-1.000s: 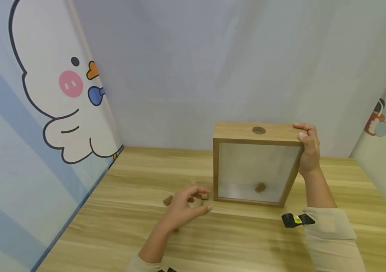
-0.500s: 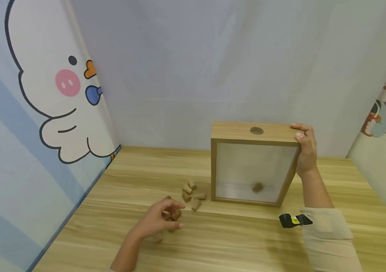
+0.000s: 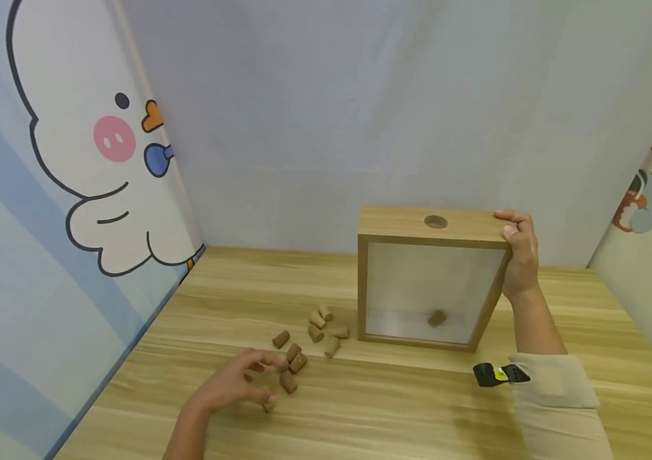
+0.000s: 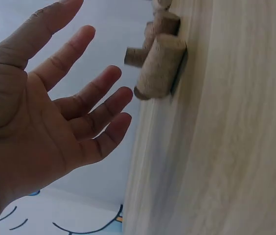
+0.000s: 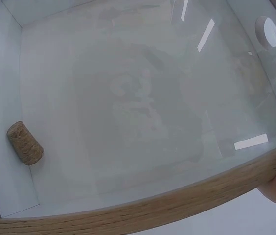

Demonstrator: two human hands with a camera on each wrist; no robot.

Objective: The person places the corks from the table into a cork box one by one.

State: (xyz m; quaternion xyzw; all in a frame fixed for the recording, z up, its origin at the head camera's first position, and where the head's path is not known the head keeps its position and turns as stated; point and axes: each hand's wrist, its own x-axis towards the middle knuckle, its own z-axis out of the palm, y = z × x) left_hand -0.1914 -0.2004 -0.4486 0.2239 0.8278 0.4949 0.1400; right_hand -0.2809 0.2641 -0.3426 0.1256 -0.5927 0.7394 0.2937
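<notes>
Tabletop of pale wood (image 3: 417,409) bears upright glass-fronted wooden box (image 3: 430,281), one cork inside (image 3: 437,317); right hand (image 3: 518,255) grips its top corner. Left hand (image 3: 228,387), fingers loosely spread & empty, hovers by loose brown corks (image 3: 297,358). Pick-up step: next needs pinching one cork

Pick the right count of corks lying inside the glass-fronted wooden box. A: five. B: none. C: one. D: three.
C: a single cork lies at the bottom behind the glass of the wooden box, and the right wrist view shows the same lone cork inside; the other corks lie loose on the table outside it.
</notes>
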